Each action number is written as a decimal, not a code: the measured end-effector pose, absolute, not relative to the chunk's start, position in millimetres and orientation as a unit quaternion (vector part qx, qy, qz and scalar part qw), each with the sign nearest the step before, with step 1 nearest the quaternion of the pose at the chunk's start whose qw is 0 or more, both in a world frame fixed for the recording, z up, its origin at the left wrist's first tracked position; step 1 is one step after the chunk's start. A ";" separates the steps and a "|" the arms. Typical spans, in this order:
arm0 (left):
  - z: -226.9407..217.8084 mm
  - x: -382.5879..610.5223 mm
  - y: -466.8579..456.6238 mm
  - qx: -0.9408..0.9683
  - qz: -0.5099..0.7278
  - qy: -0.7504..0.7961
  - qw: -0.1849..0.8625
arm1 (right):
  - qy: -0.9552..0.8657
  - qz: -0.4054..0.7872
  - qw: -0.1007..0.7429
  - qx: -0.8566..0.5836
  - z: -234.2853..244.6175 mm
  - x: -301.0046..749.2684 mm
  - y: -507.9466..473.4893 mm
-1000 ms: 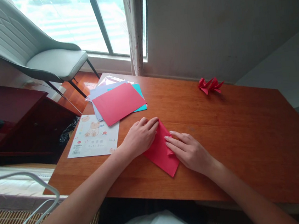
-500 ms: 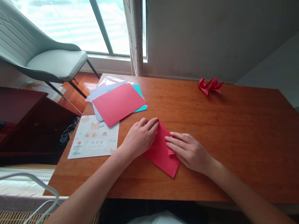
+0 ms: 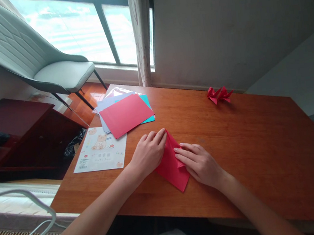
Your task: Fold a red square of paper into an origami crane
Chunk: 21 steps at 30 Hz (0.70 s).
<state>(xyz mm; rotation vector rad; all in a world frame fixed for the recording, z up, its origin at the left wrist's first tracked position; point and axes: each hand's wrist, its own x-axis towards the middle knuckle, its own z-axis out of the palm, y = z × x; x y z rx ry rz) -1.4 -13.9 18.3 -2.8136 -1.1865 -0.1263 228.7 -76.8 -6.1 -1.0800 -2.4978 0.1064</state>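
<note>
A folded sheet of red origami paper [image 3: 176,173] lies at an angle on the table, one corner toward me. My left hand [image 3: 149,152] is closed, its thumb and index finger pinching the paper at the far tip. On the right edge, the bent fingers of my right hand [image 3: 199,161] grip a small raised flap; its thumb is hidden. A crease runs down from the pinched tip between the two hands.
Two folded red paper figures [image 3: 219,95] sit by the table's back edge. Red, blue and lilac sheets [image 3: 127,113] are stacked at the back left, above a bear-print sheet [image 3: 99,153]. A grey chair [image 3: 65,74] stands beyond the wooden table [image 3: 256,152].
The view has tilted up slightly, so everything sits lower in the picture. The flap under my right fingers stands a little more raised; both hands keep their places on the paper.
</note>
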 end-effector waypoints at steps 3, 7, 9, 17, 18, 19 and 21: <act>22.9 -0.3 -27.4 -0.929 -0.044 -0.366 0.037 | -0.898 0.036 0.206 -0.387 -5.6 228.0 -76.8; 20.7 -1.4 -41.4 -0.946 -0.015 -0.325 0.012 | -0.897 0.034 0.210 -0.388 -5.2 227.8 -76.7; 17.3 -2.2 -44.3 -0.946 -0.011 -0.324 0.010 | -0.897 0.031 0.211 -0.388 -5.7 228.2 -76.7; 14.2 -1.9 -43.3 -0.944 -0.011 -0.330 0.020 | -0.898 0.033 0.209 -0.386 -7.1 228.7 -77.0; 15.0 -1.7 -43.1 -0.944 -0.010 -0.331 0.020 | -0.897 0.035 0.209 -0.388 -6.7 228.6 -76.9; 15.8 -1.6 -42.8 -0.943 -0.010 -0.331 0.019 | -0.896 0.038 0.210 -0.388 -6.2 228.7 -76.9; 17.0 -1.7 -42.0 -0.943 -0.010 -0.331 0.016 | -0.895 0.050 0.211 -0.389 -4.6 229.6 -76.9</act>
